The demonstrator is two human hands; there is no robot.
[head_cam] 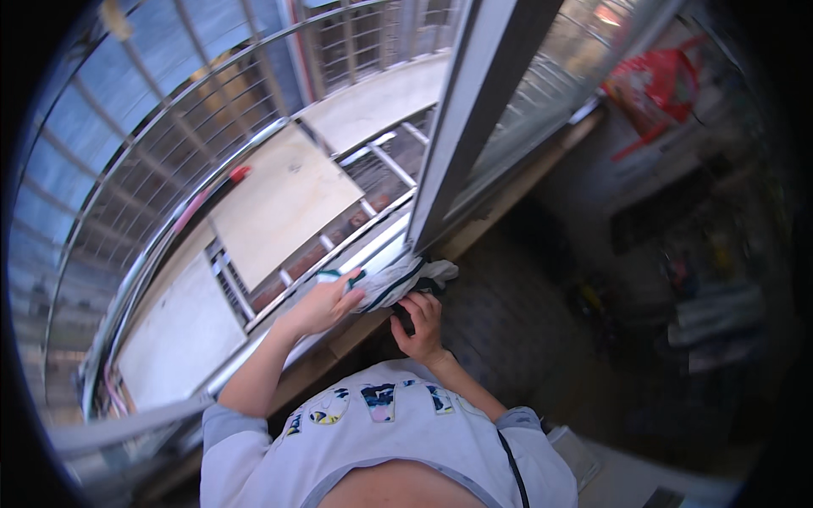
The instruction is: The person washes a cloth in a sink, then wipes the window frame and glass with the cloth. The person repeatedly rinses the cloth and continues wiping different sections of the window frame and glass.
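A bunched white cloth with dark green stripes [394, 282] lies over the window's sill track [375, 251], close to the foot of the sliding window frame [444, 146]. My left hand [330, 301] grips the cloth's left end, thumb and fingers pressed on it. Just under the cloth's right part is my right hand [419, 324], its fingers curled and their tips at the cloth's lower edge. Whether those fingertips pinch the fabric is not clear.
Outside the window, pale boards [286, 197] rest on metal bars inside a curved window cage [159, 108]. A pink and black rod-like thing [206, 200] lies along the cage. A red plastic bag [660, 86] is at the upper right, above the dim room floor [508, 324].
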